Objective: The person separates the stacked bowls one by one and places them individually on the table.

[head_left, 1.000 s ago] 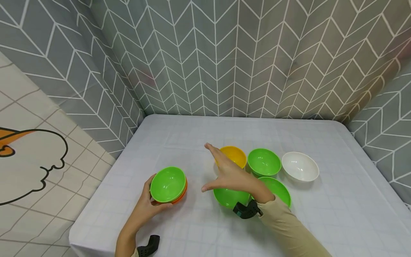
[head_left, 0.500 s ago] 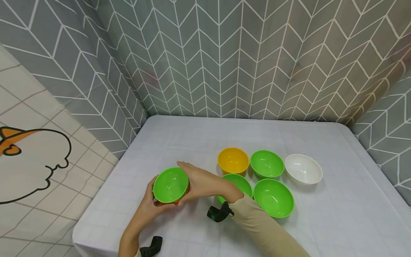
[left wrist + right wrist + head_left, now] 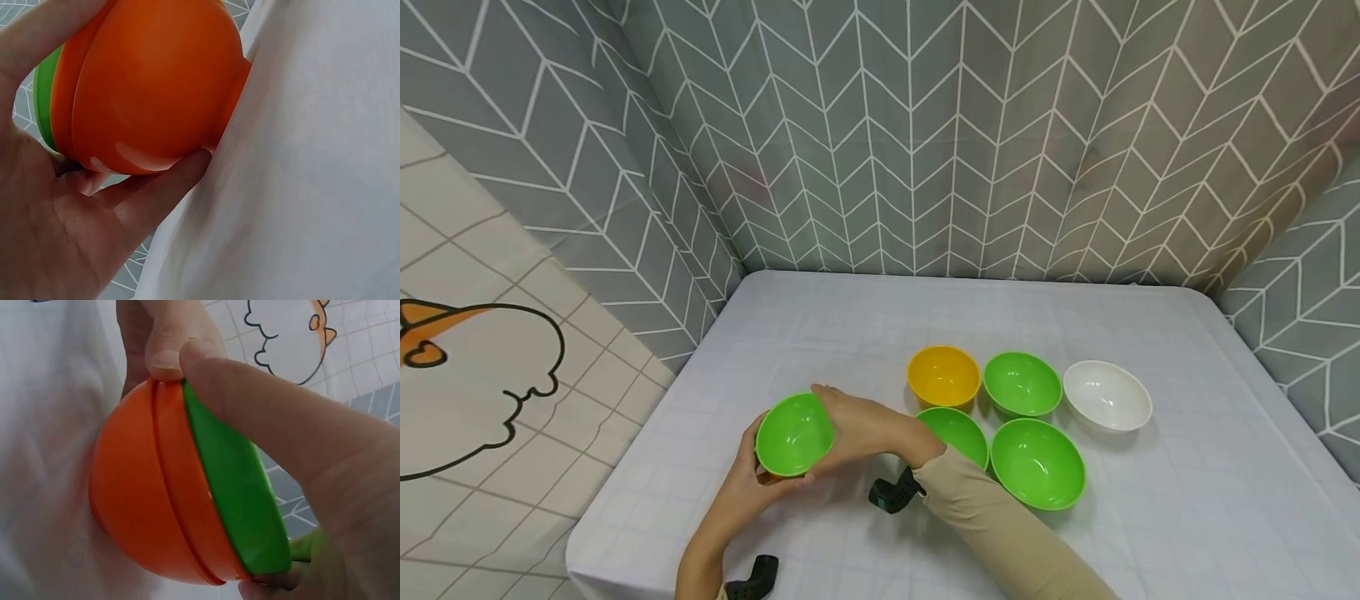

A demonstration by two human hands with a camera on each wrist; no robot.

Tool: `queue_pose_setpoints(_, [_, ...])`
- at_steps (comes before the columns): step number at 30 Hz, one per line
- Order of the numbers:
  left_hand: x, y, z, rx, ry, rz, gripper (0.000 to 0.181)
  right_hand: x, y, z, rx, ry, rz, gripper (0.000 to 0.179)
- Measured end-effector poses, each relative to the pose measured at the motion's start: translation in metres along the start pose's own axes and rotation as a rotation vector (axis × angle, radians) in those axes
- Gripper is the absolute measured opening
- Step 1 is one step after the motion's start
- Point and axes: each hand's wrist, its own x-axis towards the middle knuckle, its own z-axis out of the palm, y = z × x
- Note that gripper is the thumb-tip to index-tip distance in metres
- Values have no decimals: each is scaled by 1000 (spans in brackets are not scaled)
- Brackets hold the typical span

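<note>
toward the left of the table (image 3: 692,400), the left hand (image 3: 745,479) grips at least one orange bowl (image 3: 156,81); nested in it sits a green bowl (image 3: 793,435), its rim held by the right hand (image 3: 861,429). best brace the orange bowl low and guide the rim evenly, clear of the yellow bowl (image 3: 943,377).

From here I have a glossy, round green bowl (image 3: 793,436), mouth up, topping a nested stack, its wall showing above the rim of a smooth orange bowl (image 3: 186,469). That sits inside a matching lower orange bowl (image 3: 131,494), standing on the white cloth-covered table's (image 3: 1225,483) left half.
</note>
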Motion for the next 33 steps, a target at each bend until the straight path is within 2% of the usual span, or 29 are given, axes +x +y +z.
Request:
queue_pose_setpoints(4, [0,0,0,-7,0,10,107,1,0,0,-12,30,-50,92])
queue_pose_setpoints(12, [0,2,-2,23,-2,2,105,-1,0,5,-16,102,-56,92])
queue_pose_setpoints(23, [-1,3,-2,47,1,-12,105,-4,-2,9,-64,132,26,91])
queue_pose_setpoints(33, [0,5,1,104,30,3,106,-8,-7,12,-109,161,79,96])
